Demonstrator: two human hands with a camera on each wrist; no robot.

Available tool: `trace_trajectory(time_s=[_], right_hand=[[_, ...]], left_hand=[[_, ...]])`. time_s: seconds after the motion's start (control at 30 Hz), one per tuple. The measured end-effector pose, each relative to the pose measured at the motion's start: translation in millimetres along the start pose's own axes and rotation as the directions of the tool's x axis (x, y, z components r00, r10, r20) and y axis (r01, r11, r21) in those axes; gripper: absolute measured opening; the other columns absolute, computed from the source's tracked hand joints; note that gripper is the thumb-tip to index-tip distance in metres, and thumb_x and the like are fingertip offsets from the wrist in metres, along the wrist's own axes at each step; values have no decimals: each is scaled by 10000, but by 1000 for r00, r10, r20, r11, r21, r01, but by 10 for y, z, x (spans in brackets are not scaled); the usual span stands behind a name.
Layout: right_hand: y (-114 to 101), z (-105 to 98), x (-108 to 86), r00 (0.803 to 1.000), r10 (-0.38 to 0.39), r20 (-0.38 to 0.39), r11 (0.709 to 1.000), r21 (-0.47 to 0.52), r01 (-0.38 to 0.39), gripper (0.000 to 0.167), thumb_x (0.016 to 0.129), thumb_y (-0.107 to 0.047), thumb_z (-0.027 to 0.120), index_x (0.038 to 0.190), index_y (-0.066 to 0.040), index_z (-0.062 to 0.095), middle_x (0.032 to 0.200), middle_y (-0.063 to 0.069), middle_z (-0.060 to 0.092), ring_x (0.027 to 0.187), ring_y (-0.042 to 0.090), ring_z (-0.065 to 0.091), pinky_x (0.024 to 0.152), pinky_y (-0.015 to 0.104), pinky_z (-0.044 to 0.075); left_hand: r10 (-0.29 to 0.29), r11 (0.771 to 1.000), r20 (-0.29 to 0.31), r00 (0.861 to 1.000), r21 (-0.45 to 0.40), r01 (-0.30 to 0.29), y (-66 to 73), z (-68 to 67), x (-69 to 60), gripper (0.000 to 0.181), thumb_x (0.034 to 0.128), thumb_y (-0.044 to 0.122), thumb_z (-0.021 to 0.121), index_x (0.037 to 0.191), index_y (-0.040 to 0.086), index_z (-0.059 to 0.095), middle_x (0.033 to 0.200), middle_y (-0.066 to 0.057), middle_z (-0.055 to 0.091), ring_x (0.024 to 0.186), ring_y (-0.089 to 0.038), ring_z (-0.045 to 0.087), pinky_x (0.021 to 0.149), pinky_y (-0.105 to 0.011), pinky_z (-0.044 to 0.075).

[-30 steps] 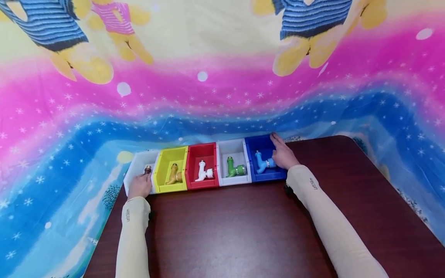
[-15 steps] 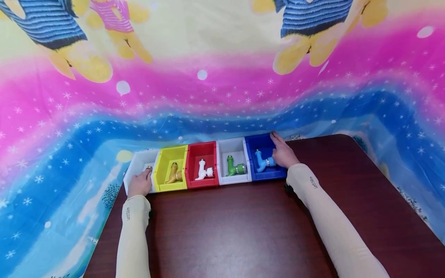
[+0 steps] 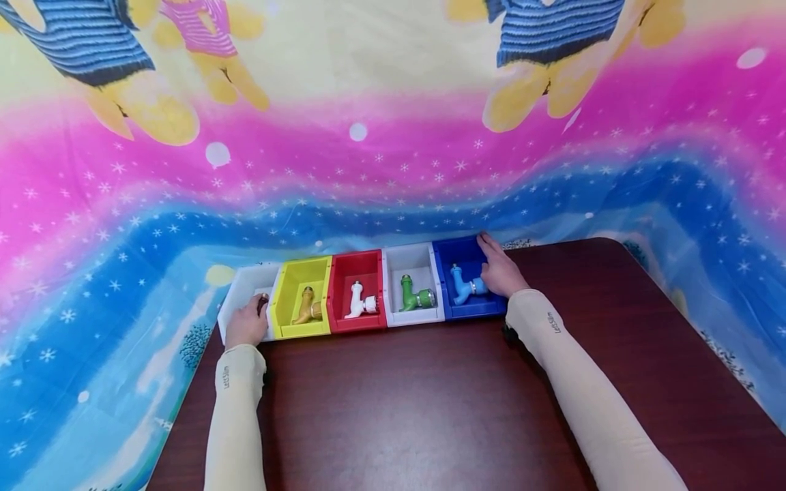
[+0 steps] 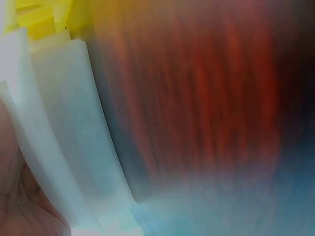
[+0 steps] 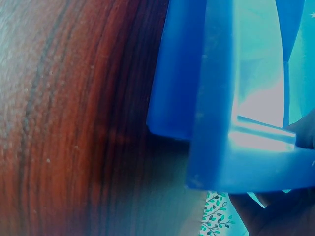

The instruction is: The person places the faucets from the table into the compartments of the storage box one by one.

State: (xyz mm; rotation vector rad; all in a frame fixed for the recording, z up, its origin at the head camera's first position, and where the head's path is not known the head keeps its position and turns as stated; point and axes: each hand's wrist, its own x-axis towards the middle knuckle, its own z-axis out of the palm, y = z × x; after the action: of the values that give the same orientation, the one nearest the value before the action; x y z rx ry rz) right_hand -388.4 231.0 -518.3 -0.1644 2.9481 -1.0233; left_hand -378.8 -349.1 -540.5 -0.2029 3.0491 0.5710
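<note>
My left hand (image 3: 247, 323) reaches into the leftmost white bin (image 3: 252, 278), its fingers around a small brown faucet (image 3: 263, 298) that is mostly hidden. In the left wrist view part of this hand (image 4: 24, 201) shows behind the pale bin wall (image 4: 74, 113). At the other end, my right hand (image 3: 502, 271) holds the right wall of the blue bin (image 3: 454, 249), its thumb side inside near a light blue faucet (image 3: 464, 286). The right wrist view shows dark fingers (image 5: 275, 211) against the blue wall (image 5: 211, 147).
Between them stand a yellow bin (image 3: 303, 271) with a tan faucet (image 3: 306, 308), a red bin (image 3: 356, 264) with a white faucet (image 3: 359, 301), and another white bin (image 3: 410, 258) with a green faucet (image 3: 415, 296). The row sits at the back of the brown table (image 3: 393, 402), before a printed cloth (image 3: 368, 170).
The brown faucet has shifted under my left fingers, and less of it shows than a second ago. My right hand and the row of bins stay in place.
</note>
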Motion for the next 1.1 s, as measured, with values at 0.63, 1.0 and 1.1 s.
trace_trajectory(time_s=[0.63, 1.0, 1.1], right_hand=[[0, -5, -12, 1000, 0, -2, 1000, 3, 0, 692, 1065, -51, 366, 1683, -154, 71, 1765, 24, -21, 1593, 397, 133, 1117, 583, 392], [6, 8, 2, 1000, 2, -16, 1000, 8, -1, 699, 1060, -49, 386, 1683, -159, 91, 1765, 9, -5, 1588, 395, 158, 1063, 558, 417], [2, 8, 0, 1000, 2, -15, 1000, 13, -2, 700, 1060, -49, 386, 1683, -161, 88, 1765, 8, -8, 1591, 392, 148, 1075, 564, 412]], left_hand=[[34, 999, 13, 999, 35, -34, 8, -18, 4, 605, 1136, 374, 267, 1600, -10, 321, 1535, -333, 445, 1416, -542, 391, 1203, -650, 290], [31, 999, 13, 999, 35, -31, 40, -40, -21, 599, 1137, 362, 268, 1599, -14, 320, 1531, -337, 444, 1400, -556, 399, 1188, -659, 308], [32, 999, 12, 999, 41, -33, 42, -38, -33, 600, 1138, 360, 244, 1604, -13, 309, 1532, -337, 442, 1402, -552, 400, 1192, -655, 304]])
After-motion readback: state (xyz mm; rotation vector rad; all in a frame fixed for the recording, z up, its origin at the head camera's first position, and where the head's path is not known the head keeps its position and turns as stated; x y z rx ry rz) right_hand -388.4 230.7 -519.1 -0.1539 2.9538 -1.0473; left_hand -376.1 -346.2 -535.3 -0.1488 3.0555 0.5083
